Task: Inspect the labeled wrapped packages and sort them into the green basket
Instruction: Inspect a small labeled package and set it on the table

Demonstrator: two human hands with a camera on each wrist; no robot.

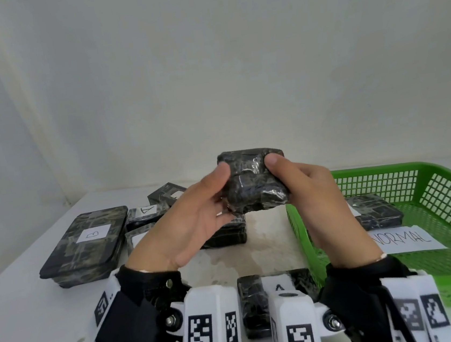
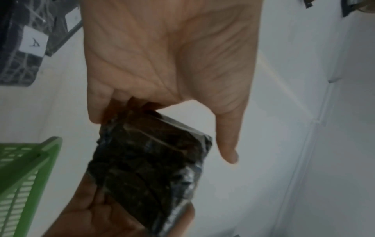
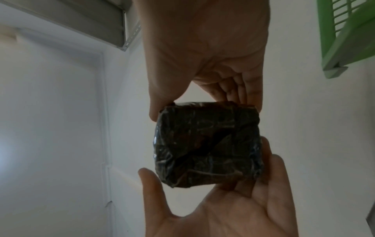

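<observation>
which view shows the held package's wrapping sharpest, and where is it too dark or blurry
Head view: evenly lit, the held package sharp, glare streaks on its film. Left wrist view: soft and blurred, the package dark, the right hand in shadow. Right wrist view: backlit by the pale wall, creases visible but dim.

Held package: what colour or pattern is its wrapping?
Dark, near-black wrap with pale marbled streaks; head view shows it best.
</observation>
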